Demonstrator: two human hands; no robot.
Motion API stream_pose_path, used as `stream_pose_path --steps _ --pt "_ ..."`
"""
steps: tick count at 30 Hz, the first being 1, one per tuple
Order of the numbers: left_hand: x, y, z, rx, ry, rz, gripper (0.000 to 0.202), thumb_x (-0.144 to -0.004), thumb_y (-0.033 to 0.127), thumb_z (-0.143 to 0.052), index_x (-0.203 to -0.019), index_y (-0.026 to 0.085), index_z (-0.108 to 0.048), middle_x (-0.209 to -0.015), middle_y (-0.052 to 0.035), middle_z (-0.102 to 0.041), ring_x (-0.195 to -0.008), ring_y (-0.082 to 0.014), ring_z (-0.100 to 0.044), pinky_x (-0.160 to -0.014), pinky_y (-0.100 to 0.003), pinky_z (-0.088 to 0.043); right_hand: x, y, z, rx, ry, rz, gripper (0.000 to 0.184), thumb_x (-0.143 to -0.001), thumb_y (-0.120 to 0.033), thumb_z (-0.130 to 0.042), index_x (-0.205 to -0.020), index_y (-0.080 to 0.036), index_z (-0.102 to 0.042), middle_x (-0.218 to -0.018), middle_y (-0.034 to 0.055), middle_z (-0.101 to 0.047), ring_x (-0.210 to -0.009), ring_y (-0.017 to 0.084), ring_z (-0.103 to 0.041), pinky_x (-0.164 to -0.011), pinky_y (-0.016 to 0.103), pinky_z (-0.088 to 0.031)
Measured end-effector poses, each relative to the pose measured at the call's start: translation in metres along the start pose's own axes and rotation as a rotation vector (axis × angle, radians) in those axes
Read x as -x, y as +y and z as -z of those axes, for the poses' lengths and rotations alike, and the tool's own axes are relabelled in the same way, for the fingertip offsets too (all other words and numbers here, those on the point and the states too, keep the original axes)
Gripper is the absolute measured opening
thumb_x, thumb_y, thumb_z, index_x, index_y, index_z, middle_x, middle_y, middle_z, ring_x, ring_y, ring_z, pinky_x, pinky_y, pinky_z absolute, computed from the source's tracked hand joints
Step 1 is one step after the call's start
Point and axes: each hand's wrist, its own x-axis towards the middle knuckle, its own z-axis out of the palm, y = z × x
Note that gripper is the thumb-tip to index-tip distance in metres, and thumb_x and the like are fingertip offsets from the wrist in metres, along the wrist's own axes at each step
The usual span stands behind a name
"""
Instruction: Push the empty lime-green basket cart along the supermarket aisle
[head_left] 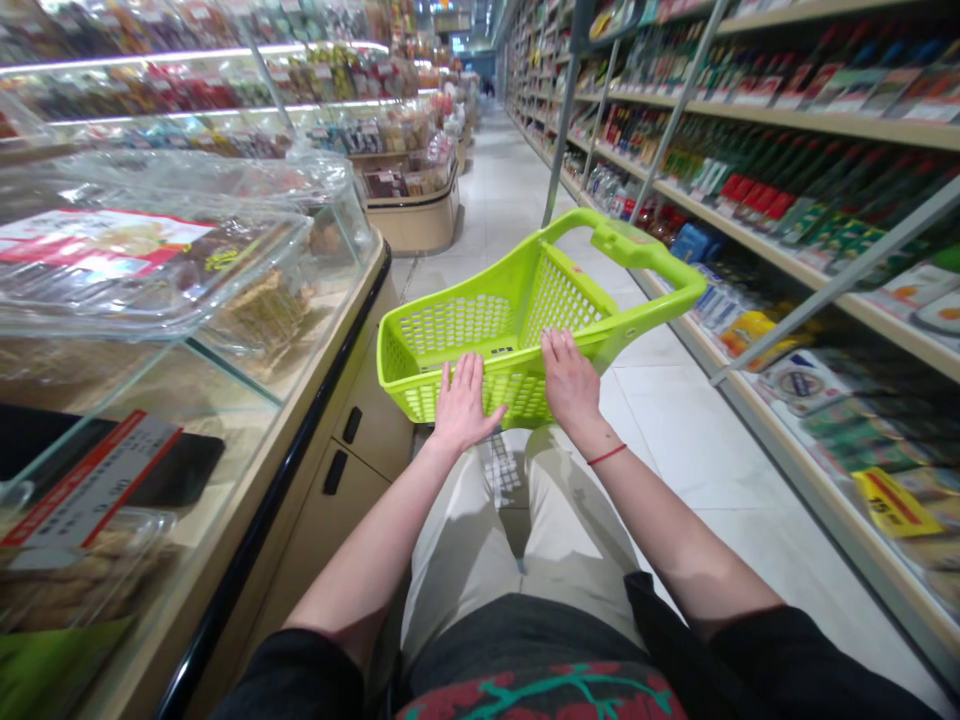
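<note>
A lime-green plastic shopping cart (465,318) stands crosswise in front of my legs, its lattice basket bare inside where I can see. My left hand (463,405) is hooked over the near rim, with the fingers on top and the thumb out along the outer side. Farther right on that same rim, my right hand (570,382) holds on with its fingers bent over the edge; a red cord circles the wrist. The cart's handle (652,255) rises at the right, away from both hands. The fingertips inside the basket are partly hidden.
At my left runs a display counter (300,400) with glass dividers and packaged food (127,250). Tall shelves (825,270) full of packaged goods line the right. A tiled aisle (491,170) leads ahead, with a rounded display stand (416,215) on its left side.
</note>
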Motion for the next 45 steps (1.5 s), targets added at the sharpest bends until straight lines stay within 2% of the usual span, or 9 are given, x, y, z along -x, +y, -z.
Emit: stream_pose_path --steps 11,14,17,24,27,30,37,40,45 --pt "0.001 -0.001 -0.004 -0.009 0.012 -0.013 0.089 -0.083 0.041 -0.057 -0.158 0.002 -0.028 -0.165 -0.0215 -0.033 -0.157 -0.0337 -0.025 -0.13 -0.052 -0.007 0.002 -0.074 -0.015 -0.206 -0.17 0.132 0.055 -0.101 -0.009 -0.033 -0.154 -0.008 -0.043 -0.163 0.0169 -0.041 -0.154 0.028 -0.034 -0.114 0.042 -0.047" --pt "0.001 -0.002 -0.006 0.001 0.023 -0.019 0.09 -0.084 0.044 -0.056 -0.158 0.002 -0.027 -0.165 -0.0218 -0.034 -0.156 -0.0342 -0.026 -0.13 -0.053 -0.008 0.002 -0.067 -0.015 -0.17 -0.144 0.198 0.055 -0.1 -0.009 -0.033 -0.154 -0.008 -0.043 -0.161 0.0183 -0.043 -0.153 0.029 -0.036 -0.11 0.044 -0.049" --pt "0.001 -0.001 -0.007 0.012 0.039 -0.014 0.091 -0.086 0.051 -0.056 -0.158 0.003 -0.027 -0.165 -0.0219 -0.034 -0.156 -0.0346 -0.026 -0.13 -0.054 -0.008 0.002 -0.043 -0.01 -0.088 -0.108 0.216 0.056 -0.099 -0.007 -0.033 -0.154 -0.009 -0.042 -0.159 0.0199 -0.046 -0.152 0.029 -0.038 -0.105 0.044 -0.052" --pt "0.001 0.001 -0.006 0.017 0.043 -0.006 0.092 -0.088 0.054 -0.057 -0.158 0.003 -0.027 -0.165 -0.0219 -0.033 -0.156 -0.0342 -0.026 -0.131 -0.053 -0.009 0.0 0.017 0.007 0.035 -0.033 0.057 0.06 -0.095 -0.002 -0.032 -0.154 -0.008 -0.043 -0.157 0.0215 -0.048 -0.15 0.032 -0.04 -0.103 0.045 -0.052" --pt "0.001 0.002 -0.005 0.018 0.042 -0.004 0.092 -0.088 0.054 -0.057 -0.157 0.002 -0.027 -0.165 -0.0224 -0.033 -0.156 -0.0345 -0.026 -0.131 -0.054 -0.008 0.003 0.013 0.005 0.01 -0.02 0.021 0.06 -0.096 -0.003 -0.03 -0.155 -0.006 -0.04 -0.158 0.0229 -0.045 -0.151 0.032 -0.039 -0.106 0.046 -0.051" --pt "0.002 0.003 -0.005 0.024 0.036 0.001 0.093 -0.087 0.054 -0.058 -0.157 0.001 -0.028 -0.165 -0.0225 -0.033 -0.156 -0.0343 -0.026 -0.13 -0.054 -0.009 0.007 -0.01 -0.001 -0.027 -0.06 0.03 0.059 -0.098 -0.006 -0.028 -0.157 -0.004 -0.035 -0.161 0.0225 -0.041 -0.153 0.031 -0.036 -0.11 0.045 -0.049" --pt "0.001 0.002 -0.003 0.022 0.016 -0.011 0.09 -0.085 0.047 -0.057 -0.158 0.002 -0.027 -0.166 -0.0207 -0.032 -0.157 -0.0326 -0.024 -0.131 -0.053 -0.007 0.009 -0.061 -0.015 -0.157 -0.135 0.193 0.057 -0.099 -0.009 -0.034 -0.156 -0.007 -0.039 -0.163 0.0207 -0.039 -0.154 0.028 -0.034 -0.111 0.042 -0.049" --pt "0.002 0.001 -0.002 0.026 0.008 -0.011 0.089 -0.086 0.047 -0.056 -0.158 0.002 -0.027 -0.166 -0.021 -0.032 -0.158 -0.0322 -0.024 -0.131 -0.052 -0.007 0.009 -0.059 -0.017 -0.161 -0.107 0.252 0.057 -0.098 -0.008 -0.035 -0.155 -0.006 -0.04 -0.162 0.0212 -0.041 -0.153 0.028 -0.036 -0.11 0.043 -0.049" --pt "0.003 0.002 -0.005 0.035 0.018 -0.007 0.092 -0.088 0.054 -0.055 -0.159 0.004 -0.024 -0.166 -0.021 -0.032 -0.158 -0.0325 -0.023 -0.131 -0.053 -0.008 0.012 -0.026 -0.011 -0.051 -0.052 0.226 0.059 -0.097 -0.005 -0.031 -0.155 -0.008 -0.04 -0.16 0.0182 -0.044 -0.151 0.029 -0.04 -0.103 0.044 -0.053"
